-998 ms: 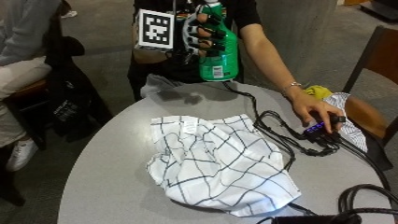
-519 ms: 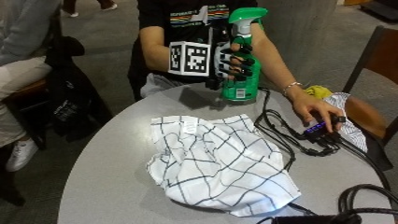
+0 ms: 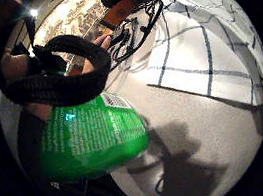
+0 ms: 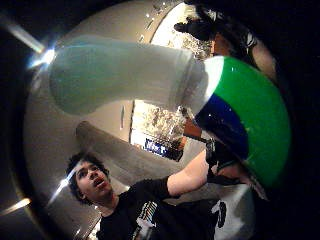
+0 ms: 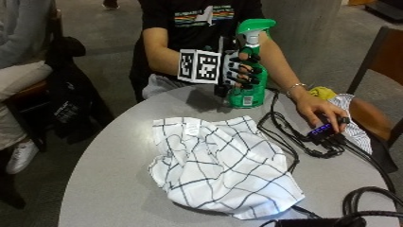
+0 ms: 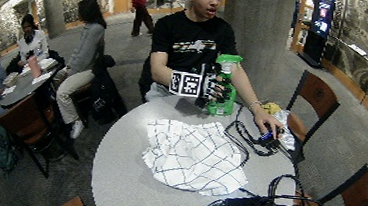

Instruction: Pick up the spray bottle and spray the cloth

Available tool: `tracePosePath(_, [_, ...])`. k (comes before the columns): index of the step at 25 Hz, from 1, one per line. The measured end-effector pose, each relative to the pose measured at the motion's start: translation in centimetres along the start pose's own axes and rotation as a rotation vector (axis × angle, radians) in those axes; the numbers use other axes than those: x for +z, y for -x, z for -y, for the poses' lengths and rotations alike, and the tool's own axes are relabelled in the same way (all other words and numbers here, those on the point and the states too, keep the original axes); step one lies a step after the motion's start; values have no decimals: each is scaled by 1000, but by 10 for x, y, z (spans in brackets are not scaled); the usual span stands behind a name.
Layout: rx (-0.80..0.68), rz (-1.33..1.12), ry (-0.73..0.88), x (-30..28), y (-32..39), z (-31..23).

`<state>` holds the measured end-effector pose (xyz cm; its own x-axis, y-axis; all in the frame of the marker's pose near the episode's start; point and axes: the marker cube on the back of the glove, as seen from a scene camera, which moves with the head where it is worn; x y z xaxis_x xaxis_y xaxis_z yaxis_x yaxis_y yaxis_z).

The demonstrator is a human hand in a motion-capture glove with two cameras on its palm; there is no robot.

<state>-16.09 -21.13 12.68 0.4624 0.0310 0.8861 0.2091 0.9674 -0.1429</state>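
A green spray bottle [image 5: 245, 97] stands upright at the far edge of the round grey table [image 5: 107, 184]. My gloved right hand [image 5: 241, 71] grips its body, fingers curled round it below the green trigger head [image 5: 255, 26]. Whether its base touches the table I cannot tell. The little finger side palm view has the bottle [image 3: 93, 140] close against the palm, above the tabletop and its own shadow. A crumpled white cloth with dark checks [image 5: 220, 165] lies mid-table, nearer the camera than the bottle, and appears past the bottle as the cloth [image 3: 203, 40].
The person's bare left hand [image 5: 318, 111] rests on a small device with purple lights [image 5: 323, 130] at the table's right. Black cables [image 5: 286, 137] run beside the cloth towards the front right. A wooden chair [image 5: 378, 52] stands right; a dark bag [image 5: 72, 104] hangs left.
My hand has brought the bottle down from chest height and to the right, to the table's far edge. The cloth and the bare hand have not moved.
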Motion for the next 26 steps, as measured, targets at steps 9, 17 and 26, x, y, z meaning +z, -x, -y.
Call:
tracePosePath(9, [23,-312,-17,-62,-8,-68])
tracePosePath(17, [144,-764,-46,-133,-38,-135])
tracePosePath(26, [248,-871,-89,-161,-68,-158])
